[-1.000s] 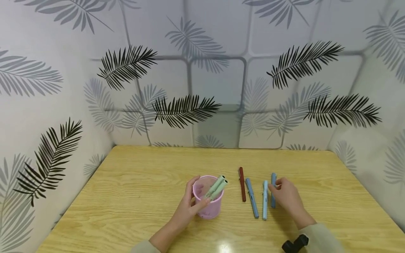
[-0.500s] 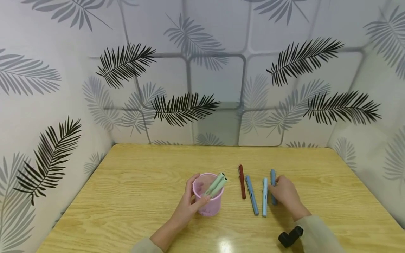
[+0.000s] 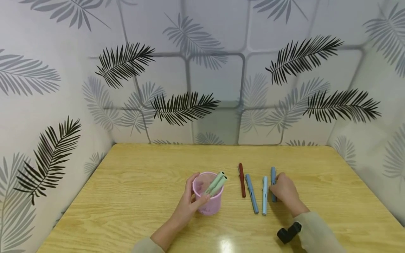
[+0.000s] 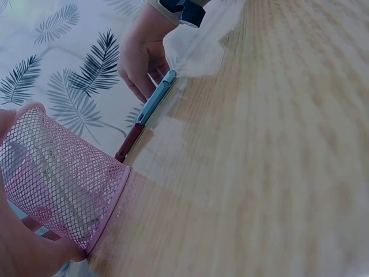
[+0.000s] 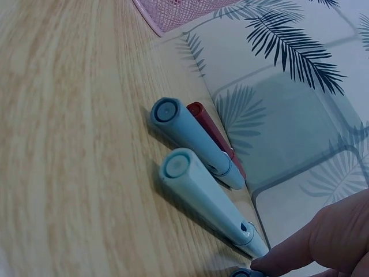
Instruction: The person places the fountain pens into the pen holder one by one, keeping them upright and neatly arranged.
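Head view, near edge: the left sleeve (image 3: 147,246) and right sleeve (image 3: 317,232) run out of the frame at the bottom; a black device (image 3: 289,232) sits at the right wrist, its purpose unclear.
Left hand (image 3: 186,205): curled round the pink mesh cup (image 3: 211,207), thumb across the near side; most of the fingers are lost behind the wall. Best kept firm and unmoving, I judge, so the mouth stays put.
Green pens (image 3: 219,185): two, inside the cup, leaning to the right with their ends above the rim; their lower parts are veiled by the mesh.
Right hand (image 3: 285,189): fingers and thumb drawn to a narrow pinch on the rightmost blue pen (image 3: 273,175), which lies on the table. How firm the hold is, I cannot tell; the fingers cover the pen's middle, and the right wrist view catches only a sliver of it.
Light blue pen (image 3: 264,196): just beside the thumb; a straight lift should avoid nudging it.
Middle blue pen (image 3: 252,195): slanted, next along, untouched.
Red pen (image 3: 242,180): farthest left of the row, partly masked in both wrist views.
Wall (image 3: 215,80): leaf-patterned, behind the table (image 3: 142,182).
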Demonstrator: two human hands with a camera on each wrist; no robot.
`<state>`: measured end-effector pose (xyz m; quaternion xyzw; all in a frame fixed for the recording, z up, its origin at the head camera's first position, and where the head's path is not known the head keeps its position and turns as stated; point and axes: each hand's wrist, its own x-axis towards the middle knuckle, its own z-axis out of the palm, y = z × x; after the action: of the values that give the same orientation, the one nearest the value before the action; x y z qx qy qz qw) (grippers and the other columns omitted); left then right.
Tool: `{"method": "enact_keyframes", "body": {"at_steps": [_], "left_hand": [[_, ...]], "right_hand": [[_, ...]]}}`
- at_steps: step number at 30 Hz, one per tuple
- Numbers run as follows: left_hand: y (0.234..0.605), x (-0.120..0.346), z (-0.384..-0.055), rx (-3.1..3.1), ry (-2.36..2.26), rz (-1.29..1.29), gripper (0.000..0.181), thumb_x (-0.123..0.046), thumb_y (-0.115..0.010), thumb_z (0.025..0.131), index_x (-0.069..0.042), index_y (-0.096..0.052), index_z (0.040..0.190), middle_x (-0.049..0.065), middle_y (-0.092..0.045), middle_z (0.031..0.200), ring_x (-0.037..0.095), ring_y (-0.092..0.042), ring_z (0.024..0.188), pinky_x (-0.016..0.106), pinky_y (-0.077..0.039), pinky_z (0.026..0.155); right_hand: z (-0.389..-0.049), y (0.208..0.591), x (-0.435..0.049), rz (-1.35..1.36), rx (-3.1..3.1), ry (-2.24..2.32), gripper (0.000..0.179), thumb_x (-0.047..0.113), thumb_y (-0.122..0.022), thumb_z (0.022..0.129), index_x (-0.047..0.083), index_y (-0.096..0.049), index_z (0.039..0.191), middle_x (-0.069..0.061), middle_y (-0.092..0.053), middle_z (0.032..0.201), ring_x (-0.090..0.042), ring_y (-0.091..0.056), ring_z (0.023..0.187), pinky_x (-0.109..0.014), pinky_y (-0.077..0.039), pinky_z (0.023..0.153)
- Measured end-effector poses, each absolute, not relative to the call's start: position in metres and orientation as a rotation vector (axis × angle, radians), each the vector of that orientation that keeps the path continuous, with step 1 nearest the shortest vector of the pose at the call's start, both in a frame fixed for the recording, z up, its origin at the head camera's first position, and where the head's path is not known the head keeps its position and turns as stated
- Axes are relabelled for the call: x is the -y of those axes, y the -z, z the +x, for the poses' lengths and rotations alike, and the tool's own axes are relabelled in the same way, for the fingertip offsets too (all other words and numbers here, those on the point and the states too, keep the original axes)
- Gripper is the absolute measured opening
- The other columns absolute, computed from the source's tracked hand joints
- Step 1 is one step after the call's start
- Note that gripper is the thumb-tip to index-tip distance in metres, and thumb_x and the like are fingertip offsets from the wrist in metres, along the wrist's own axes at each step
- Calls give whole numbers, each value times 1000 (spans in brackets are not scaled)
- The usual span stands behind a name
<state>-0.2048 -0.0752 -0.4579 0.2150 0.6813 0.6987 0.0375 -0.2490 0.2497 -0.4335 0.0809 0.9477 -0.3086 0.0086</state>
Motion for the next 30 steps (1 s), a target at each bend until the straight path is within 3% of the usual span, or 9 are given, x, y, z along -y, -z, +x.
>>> {"method": "enact_keyframes", "body": {"at_steps": [8,18,25,30], "left_hand": [[455,75,-203,-2092,-2158,683,69,-13,-58,91,-17,-15,145,22,-23,143,44,-29,128,54,-32,99],[454,75,-203,-2092,-2141,674,69,-10,-56,91,-18,-13,145,22,-21,144,45,-28,128,54,-32,98],[431,75,-191,-2089,-2124,670,70,-6,-55,91,-6,-10,145,30,-20,142,50,-27,127,56,-32,98],[426,74,-188,-2107,-2112,655,68,-6,-54,91,-7,-12,144,30,-20,141,50,-28,126,56,-32,98]], "right_hand": [[-250,432,-250,264,-2960,965,32,0,-55,78,-16,-45,104,-18,-53,75,-15,-52,49,-26,-44,43],[-246,432,-253,217,-2964,1015,43,4,-54,81,-19,-44,116,-26,-57,91,-19,-55,59,-29,-46,48],[-238,429,-251,146,-3032,1129,41,5,-53,84,-14,-44,120,-23,-57,92,-24,-54,68,-32,-45,53],[-232,424,-246,110,-3037,1214,42,6,-53,87,-11,-42,124,-23,-56,96,-23,-54,69,-32,-44,54]]}}
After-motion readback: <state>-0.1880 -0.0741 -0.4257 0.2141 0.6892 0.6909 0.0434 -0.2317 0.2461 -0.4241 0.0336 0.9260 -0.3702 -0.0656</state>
